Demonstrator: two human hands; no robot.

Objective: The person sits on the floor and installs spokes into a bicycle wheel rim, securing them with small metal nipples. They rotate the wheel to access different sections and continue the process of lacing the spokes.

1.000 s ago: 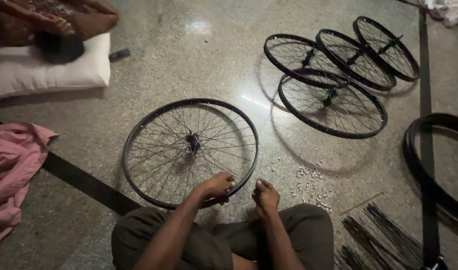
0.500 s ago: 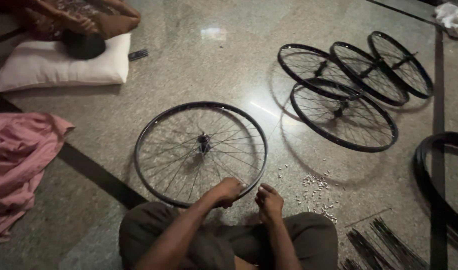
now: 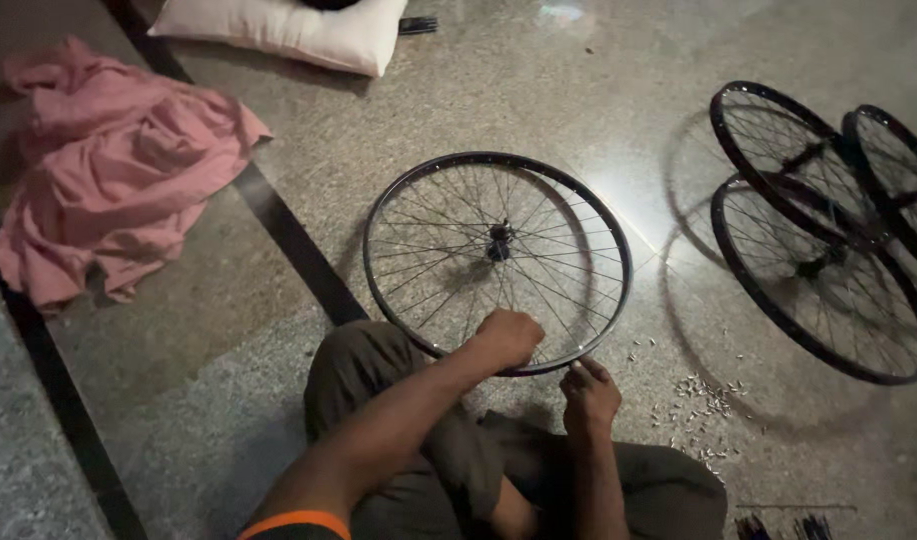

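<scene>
A seated person's left hand [image 3: 506,338] and right hand [image 3: 589,392] grip the near rim of a spoked wheel [image 3: 498,258] lying flat on the stone floor [image 3: 539,90].

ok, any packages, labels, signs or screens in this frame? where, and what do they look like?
None visible: no package, label, sign or screen. Only a spoked wheel at the left hand and right hand, more wheels at right, a pink cloth and a white pillow.

One head-worn camera looks steeply down, close over the lap, at the stone floor [image 3: 599,90] ahead.
</scene>
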